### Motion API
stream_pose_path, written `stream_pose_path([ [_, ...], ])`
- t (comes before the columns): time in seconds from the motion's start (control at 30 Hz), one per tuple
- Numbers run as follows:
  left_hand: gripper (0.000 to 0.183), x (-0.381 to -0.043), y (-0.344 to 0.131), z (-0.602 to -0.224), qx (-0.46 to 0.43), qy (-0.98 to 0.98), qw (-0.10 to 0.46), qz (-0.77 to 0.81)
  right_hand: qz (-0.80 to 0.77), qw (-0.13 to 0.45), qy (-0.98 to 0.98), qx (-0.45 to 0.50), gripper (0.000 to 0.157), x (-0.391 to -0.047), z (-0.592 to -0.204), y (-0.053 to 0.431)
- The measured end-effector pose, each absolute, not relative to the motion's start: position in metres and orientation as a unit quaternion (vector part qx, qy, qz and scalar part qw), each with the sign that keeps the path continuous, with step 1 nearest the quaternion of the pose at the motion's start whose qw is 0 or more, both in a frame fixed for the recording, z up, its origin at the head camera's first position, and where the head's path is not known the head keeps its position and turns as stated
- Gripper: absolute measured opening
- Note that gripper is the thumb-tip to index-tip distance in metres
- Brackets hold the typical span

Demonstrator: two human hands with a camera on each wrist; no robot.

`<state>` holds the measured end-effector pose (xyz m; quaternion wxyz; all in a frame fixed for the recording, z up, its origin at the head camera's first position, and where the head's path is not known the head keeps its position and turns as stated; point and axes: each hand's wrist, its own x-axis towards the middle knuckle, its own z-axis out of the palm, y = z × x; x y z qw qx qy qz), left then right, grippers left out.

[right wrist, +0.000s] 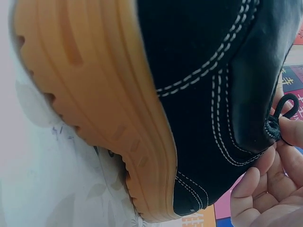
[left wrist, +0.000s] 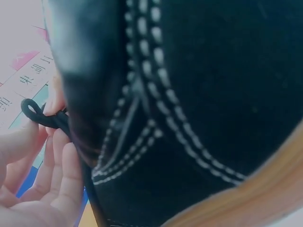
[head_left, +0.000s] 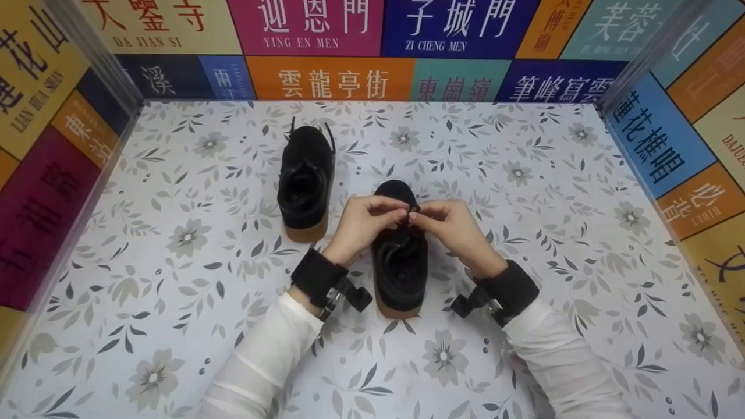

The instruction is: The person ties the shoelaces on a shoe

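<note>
A black shoe (head_left: 400, 191) with a tan sole (right wrist: 94, 109) stands upright, toe pointing away. Over its front, my left hand (head_left: 362, 226) and right hand (head_left: 453, 226) meet, thumbs and index fingers pinching the black shoelace (left wrist: 53, 120). A small loop of the lace (right wrist: 294, 109) sticks out by the right fingertips in the right wrist view. The left wrist view has a loop at the left thumb and fingers too. White double stitching runs along the shoe's side. From above, the fingertips hide most of the knot area.
A second black shoe (head_left: 308, 142), its lace ends loose, stands to the left and farther back. Colourful panels with Chinese lettering (head_left: 326, 78) wall the floral-patterned surface (head_left: 192, 279) at the back and both sides. Each wrist wears a black camera strap (head_left: 512, 291).
</note>
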<state>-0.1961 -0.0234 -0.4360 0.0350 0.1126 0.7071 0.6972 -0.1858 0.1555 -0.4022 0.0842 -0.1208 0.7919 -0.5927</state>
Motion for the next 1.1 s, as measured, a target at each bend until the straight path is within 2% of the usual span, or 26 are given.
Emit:
stream_pose_path([
  [0.3, 0.019, -0.193, -0.019, -0.442, 0.126, 0.73, -0.025, 0.672, -0.599, 0.065, 0.788, -0.122, 0.02, -0.198, -0.428, 0.162],
  [0.53, 0.021, -0.191, -0.015, -0.445, 0.155, 0.745, -0.085, 0.643, -0.602, 0.081, 0.788, -0.102, 0.021, -0.195, -0.424, 0.16],
  [0.73, 0.026, -0.189, -0.013, -0.445, 0.182, 0.799, -0.137, 0.557, -0.597, 0.093, 0.791, -0.097, 0.025, -0.192, -0.42, 0.162],
  [0.9, 0.03, -0.188, -0.013, -0.445, 0.197, 0.844, -0.146, 0.477, -0.616, 0.095, 0.773, -0.12, 0.026, -0.192, -0.421, 0.163],
  [1.1, 0.025, -0.188, -0.013, -0.446, 0.188, 0.852, -0.133, 0.47, -0.617, 0.074, 0.77, -0.143, 0.024, -0.191, -0.422, 0.163],
])
